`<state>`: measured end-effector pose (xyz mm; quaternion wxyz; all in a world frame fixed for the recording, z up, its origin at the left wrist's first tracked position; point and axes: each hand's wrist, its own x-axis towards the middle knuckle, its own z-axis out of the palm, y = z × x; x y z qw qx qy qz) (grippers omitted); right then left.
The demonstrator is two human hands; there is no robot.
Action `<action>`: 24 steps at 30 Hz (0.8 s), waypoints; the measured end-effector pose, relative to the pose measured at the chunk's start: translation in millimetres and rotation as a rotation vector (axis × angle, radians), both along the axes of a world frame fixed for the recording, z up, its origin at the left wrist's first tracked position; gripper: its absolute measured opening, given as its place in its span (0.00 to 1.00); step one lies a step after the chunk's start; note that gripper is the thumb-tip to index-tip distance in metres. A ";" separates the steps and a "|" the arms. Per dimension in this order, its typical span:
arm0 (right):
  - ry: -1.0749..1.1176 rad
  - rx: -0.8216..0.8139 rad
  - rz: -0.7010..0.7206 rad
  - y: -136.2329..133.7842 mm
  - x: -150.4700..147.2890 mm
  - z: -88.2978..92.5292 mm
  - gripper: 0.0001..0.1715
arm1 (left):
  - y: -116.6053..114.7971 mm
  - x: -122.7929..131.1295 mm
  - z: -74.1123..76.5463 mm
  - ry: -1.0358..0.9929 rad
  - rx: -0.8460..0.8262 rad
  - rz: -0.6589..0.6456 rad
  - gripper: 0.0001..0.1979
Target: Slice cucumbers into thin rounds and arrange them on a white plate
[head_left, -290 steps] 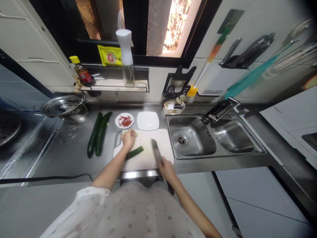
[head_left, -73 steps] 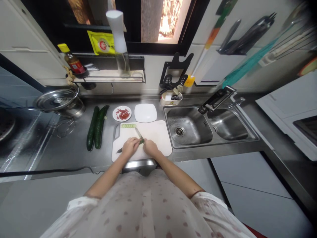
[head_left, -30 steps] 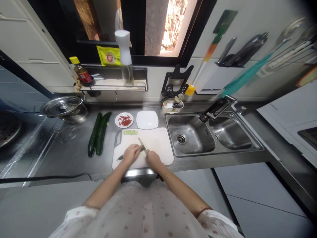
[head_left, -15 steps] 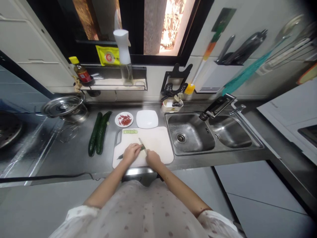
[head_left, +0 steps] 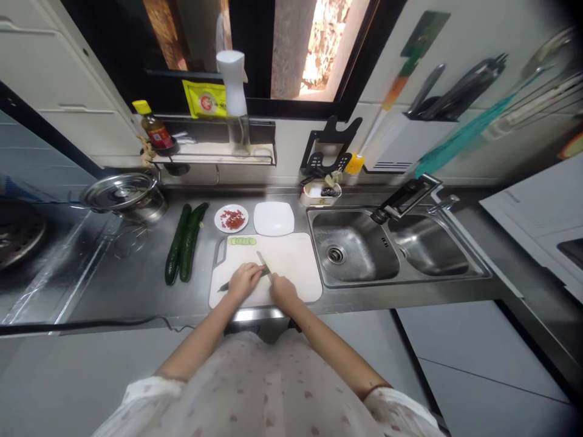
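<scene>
My left hand [head_left: 245, 280] is closed over a dark green cucumber piece [head_left: 223, 287] on the white cutting board [head_left: 296, 258]. The piece's narrow end sticks out to the left of the hand, and a bit of green shows by the fingertips. My right hand [head_left: 284, 292] grips a knife [head_left: 261, 259], its handle hidden in the fist. The blade slants up and left across the cucumber, close to my left fingertips. Thin pale cucumber slices [head_left: 243, 241] lie in an overlapping row at the board's top left.
Two whole cucumbers [head_left: 187, 243] lie left of the board. Behind it are a small plate of chopped red bits [head_left: 231, 218] and a white dish [head_left: 274, 218]. A double sink [head_left: 359, 243] is on the right, a lidded steel pot [head_left: 132, 200] at left.
The view has shifted a little, so everything appears slightly further right. Both hands keep nearly the same place on the board, with the knife still at the cucumber.
</scene>
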<state>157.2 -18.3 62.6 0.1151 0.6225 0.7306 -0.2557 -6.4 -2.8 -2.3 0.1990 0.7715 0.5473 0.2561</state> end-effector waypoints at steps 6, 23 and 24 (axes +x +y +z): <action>0.071 0.035 -0.019 18.8 -10.6 -3.5 0.20 | -0.2 -0.2 0.9 0.007 0.004 0.007 0.12; -0.042 -0.058 -0.064 -21.5 10.2 2.9 0.17 | 0.5 -0.5 0.0 -0.006 -0.013 -0.001 0.13; -0.048 -0.064 -0.065 -23.3 10.9 3.3 0.17 | 0.4 -0.4 0.4 -0.007 -0.015 0.000 0.12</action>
